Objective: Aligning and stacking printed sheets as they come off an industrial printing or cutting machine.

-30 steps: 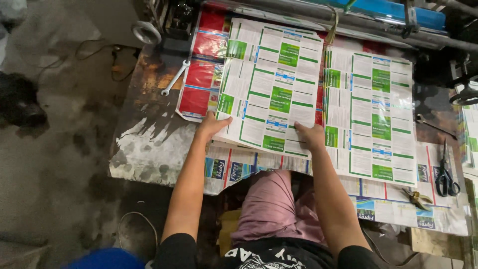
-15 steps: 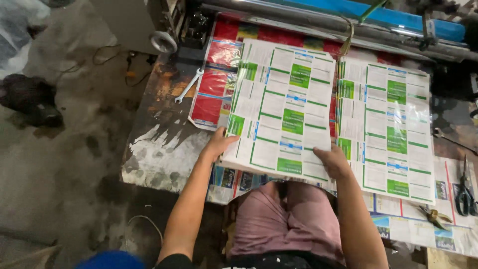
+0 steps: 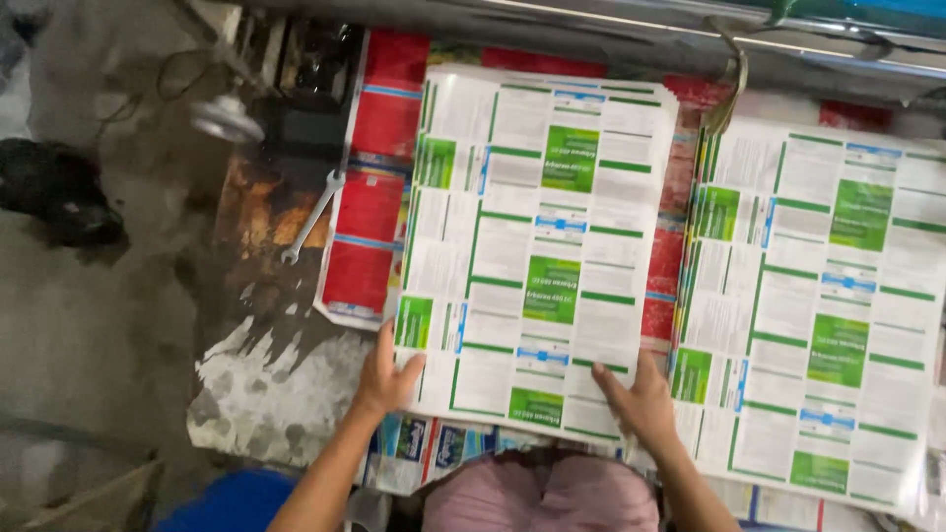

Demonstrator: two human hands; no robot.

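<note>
Workbench (image 3: 266,414), stained and worn, seen from above, with a silver spanner (image 3: 311,217) lying near its left edge beside red printed sheets (image 3: 370,212). Just right of these, a thick stack of white and green printed sheets (image 3: 537,246) lies at the middle of the bench, its lower edge reaching the near edge. The left hand (image 3: 382,379) grips the stack's lower left corner, thumb on top and fingers tucked under. The right hand (image 3: 636,399) pinches the lower right corner the same way. The stack looks heavy as a whole but floppy and slippery sheet to sheet, so it is likely best held at both near corners, squeezed firmly. Farther right, a second similar stack (image 3: 818,305) lies flat toward the bench's right edge, apart from both hands.
</note>
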